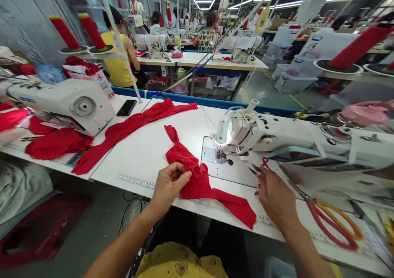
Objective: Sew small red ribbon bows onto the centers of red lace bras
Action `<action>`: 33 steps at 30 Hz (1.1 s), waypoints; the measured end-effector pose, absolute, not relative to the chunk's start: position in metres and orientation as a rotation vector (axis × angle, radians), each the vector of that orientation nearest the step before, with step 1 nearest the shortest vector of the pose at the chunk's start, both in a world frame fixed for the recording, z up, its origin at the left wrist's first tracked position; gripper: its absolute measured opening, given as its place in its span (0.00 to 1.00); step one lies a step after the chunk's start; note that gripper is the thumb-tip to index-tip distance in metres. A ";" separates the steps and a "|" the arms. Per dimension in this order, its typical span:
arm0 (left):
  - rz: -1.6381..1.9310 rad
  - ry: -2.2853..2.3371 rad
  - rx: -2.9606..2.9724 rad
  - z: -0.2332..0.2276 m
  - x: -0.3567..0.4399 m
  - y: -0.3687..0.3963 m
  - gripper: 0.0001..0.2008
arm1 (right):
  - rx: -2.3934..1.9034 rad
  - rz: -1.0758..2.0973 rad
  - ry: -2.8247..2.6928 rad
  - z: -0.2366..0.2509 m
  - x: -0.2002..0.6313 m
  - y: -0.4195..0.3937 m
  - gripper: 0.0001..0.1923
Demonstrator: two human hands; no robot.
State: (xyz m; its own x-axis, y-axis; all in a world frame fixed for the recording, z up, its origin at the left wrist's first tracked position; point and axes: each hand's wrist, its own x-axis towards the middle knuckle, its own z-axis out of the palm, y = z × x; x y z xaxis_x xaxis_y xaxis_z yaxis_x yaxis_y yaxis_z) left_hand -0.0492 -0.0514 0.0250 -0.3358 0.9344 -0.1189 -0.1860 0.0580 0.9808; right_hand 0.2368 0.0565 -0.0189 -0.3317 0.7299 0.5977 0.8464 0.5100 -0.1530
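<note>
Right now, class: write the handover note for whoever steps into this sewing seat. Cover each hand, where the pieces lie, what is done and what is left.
Left hand: pinching the bunched edge of the red fabric piece, which lies on the white table in front of the sewing machine.
Right hand: beside the needle plate, at a small red loop of fabric; whether it grips anything cannot be told.
Scissors with orange and red handles lie to the right.
A long red strip lies across the table on the left.
Done: piece brought to the machine.
Left: it is not yet under the needle.
</note>
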 end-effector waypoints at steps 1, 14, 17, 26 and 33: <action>1.457 1.368 0.818 0.023 -0.047 -0.052 0.12 | -1.263 -0.072 -2.153 -0.009 0.226 0.043 0.13; 1.441 1.319 0.805 0.013 -0.042 -0.057 0.12 | -0.901 0.721 -2.281 0.021 0.131 -0.002 0.12; 1.443 1.317 0.812 0.012 -0.044 -0.057 0.11 | -0.880 0.696 -2.303 0.020 0.129 -0.001 0.13; 1.422 1.305 0.841 0.013 -0.043 -0.056 0.11 | -0.855 0.578 -2.312 0.021 0.126 0.001 0.14; 1.406 1.345 0.876 0.014 -0.047 -0.060 0.10 | -0.767 0.432 -2.366 0.020 0.128 0.005 0.16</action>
State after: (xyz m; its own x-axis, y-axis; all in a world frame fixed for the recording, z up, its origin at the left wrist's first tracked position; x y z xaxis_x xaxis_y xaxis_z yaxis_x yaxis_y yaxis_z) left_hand -0.0469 -0.0596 0.0143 -0.2756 0.9540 -0.1184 -0.1602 0.0758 0.9842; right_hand 0.1279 0.0049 0.0204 -0.6478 0.6160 0.4482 0.4178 0.7792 -0.4672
